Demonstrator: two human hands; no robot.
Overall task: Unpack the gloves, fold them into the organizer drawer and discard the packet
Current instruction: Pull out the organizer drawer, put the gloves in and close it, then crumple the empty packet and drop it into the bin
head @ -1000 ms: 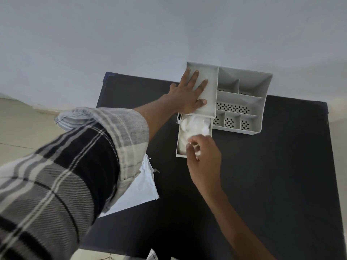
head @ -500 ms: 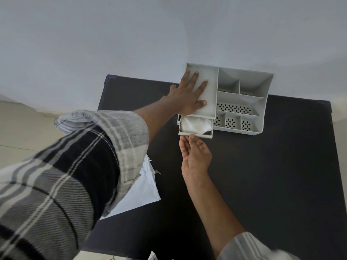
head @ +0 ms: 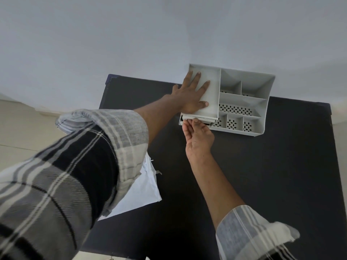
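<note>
I have my left hand [head: 193, 94] spread flat, palm down, fingers splayed, on the lidded left section of the grey plastic desk organizer [head: 244, 94], which sits at the far edge of the black table [head: 262, 184] against the pale wall [head: 131, 34]. My right hand [head: 198, 138] is at the organizer's front, palm turned up and fingers pressed together, with the fingertips [head: 195, 121] touching the front panel of the drawer [head: 197, 118]; the hand grips nothing. The drawer is pushed almost fully in, with only a thin strip of its front and a dark gap showing under the lid. From here I cannot see the gloves; the drawer's inside is hidden. To the right of my left hand the organizer's open compartments show, some with perforated floors: two deep ones at the back, a long one in the middle, three small ones at the front. The white packet [head: 142, 192] lies flat on the near left part of the table, well apart from the organizer and partly covered by my plaid left sleeve [head: 75, 175]. My right sleeve [head: 249, 233] is in the lower right corner of the view
</note>
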